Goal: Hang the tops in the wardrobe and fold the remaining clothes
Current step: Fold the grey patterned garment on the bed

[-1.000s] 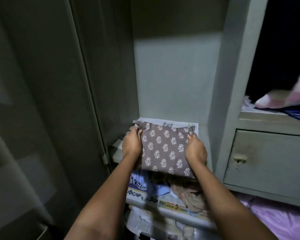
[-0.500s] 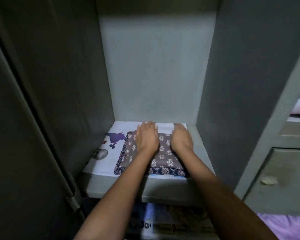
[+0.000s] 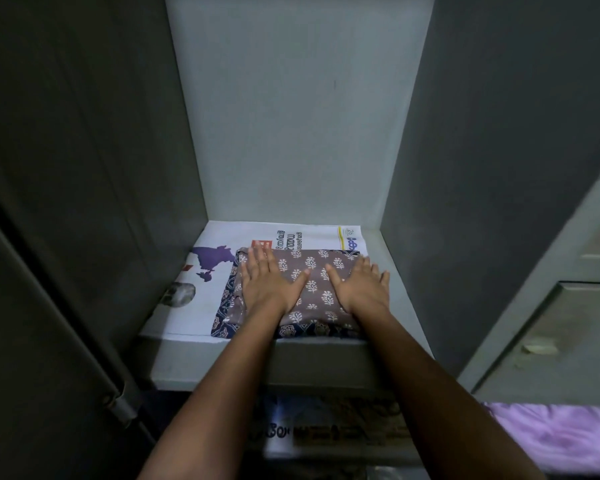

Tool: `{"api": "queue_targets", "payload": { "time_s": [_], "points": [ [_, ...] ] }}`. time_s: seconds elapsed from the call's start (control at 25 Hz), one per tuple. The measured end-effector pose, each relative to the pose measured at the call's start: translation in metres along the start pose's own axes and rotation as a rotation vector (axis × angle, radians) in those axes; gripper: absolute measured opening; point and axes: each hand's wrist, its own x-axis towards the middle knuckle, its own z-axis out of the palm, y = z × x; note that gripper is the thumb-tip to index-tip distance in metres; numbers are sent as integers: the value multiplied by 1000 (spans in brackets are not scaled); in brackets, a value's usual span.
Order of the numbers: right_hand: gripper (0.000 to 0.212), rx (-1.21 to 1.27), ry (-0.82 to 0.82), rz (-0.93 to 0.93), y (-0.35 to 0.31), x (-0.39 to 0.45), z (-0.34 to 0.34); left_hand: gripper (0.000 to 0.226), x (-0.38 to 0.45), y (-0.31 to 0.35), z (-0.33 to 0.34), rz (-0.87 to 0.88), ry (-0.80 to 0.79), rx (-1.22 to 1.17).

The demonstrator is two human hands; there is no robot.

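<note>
Wardrobe [image 3: 291, 116]: grey walls enclose your hands on three sides.
Shelf [image 3: 400, 282]: newspaper [image 3: 201, 306] lines it under your palms.
Folded cloth [image 3: 314, 282]: directly beneath your left hand [image 3: 269, 284] and right hand [image 3: 359, 287], both pressing flat, fingers straight.

folded brown leaf-print garment [image 3: 312, 275] lies flat on the newspaper-lined wardrobe shelf [image 3: 201, 362], navy patterned edge showing.

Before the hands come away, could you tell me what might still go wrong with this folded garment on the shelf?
The folded garment sits at the front edge of the shelf; lifting the left hand and right hand carelessly could drag it off. The newspaper underneath may slide or bunch.
</note>
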Motion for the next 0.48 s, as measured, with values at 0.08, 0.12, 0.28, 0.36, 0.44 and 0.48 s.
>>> {"api": "queue_targets", "payload": {
  "time_s": [0.08,0.12,0.28,0.36,0.44,0.48],
  "points": [
    [96,-20,-27,49,6,0,-5,108,2,1,-4,10,-48,-9],
    [96,-29,-57,64,8,-1,-9,108,3,0,-8,21,-86,-28],
    [91,39,-175,54,16,-19,-29,87,-12,-11,-39,135,-65,-243],
    [87,257,-177,1,16,-36,-46,69,-36,-12,-56,186,125,-404],
    [84,471,-152,-50,16,-57,-69,61,-68,-7,-73,169,209,-625],
    [84,550,-158,-69,17,-73,-80,59,-87,-4,-82,137,203,-763]
  ]
}}
